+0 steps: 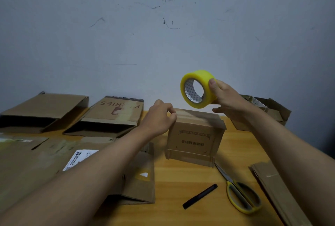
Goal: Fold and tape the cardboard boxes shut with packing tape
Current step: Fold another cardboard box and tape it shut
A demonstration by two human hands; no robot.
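Observation:
A small closed cardboard box (194, 139) with a printed label frame on its near face stands in the middle of the wooden table (181, 180). My right hand (228, 100) grips a yellow roll of packing tape (196, 88) in the air just above the box's far edge. My left hand (159, 117) is at the box's top left corner with its fingers curled; a clear strip of tape seems to run from there across the box top, but I cannot tell whether the fingers pinch it.
Two open flattened boxes (43, 112) (112, 117) lie at the back left. A flat carton with a white shipping label (79, 159) lies under my left forearm. Yellow-handled scissors (239, 193) and a black marker (200, 196) lie near the front. More cardboard lies at the right (268, 110) (277, 189).

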